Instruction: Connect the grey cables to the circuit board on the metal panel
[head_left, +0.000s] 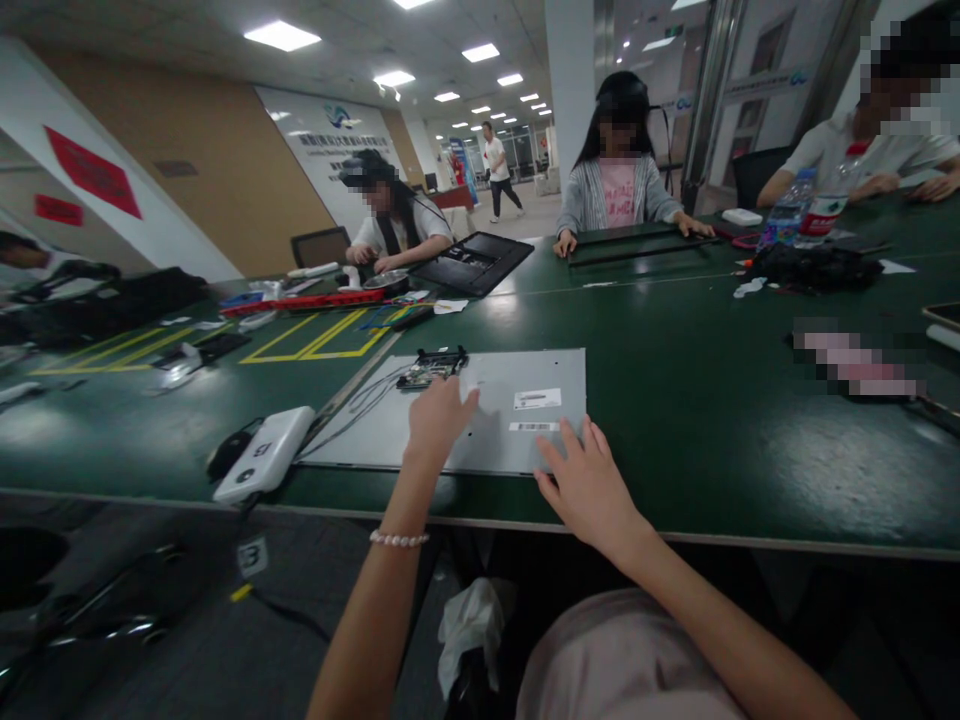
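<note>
A flat grey metal panel [495,450], like the back of a display screen, lies on the green table in front of me. It carries two white labels, one of them a barcode label [534,427]. Near its far edge sits a small circuit board [431,372] with black brackets, and thin grey cables run from it to the left. My left hand [437,418] is over the panel right at the board's near side, thumb held out; its other fingers are mostly hidden behind the hand. At the panel's front right corner, my right hand [589,485] has its fingers spread, holding nothing.
A white power bank [266,455] lies left of the panel near the table edge. Across the table, one person holds a black frame [637,245]; another sits by a black panel [480,262]. Bottles [825,205] and a black bag [814,268] stand at the right.
</note>
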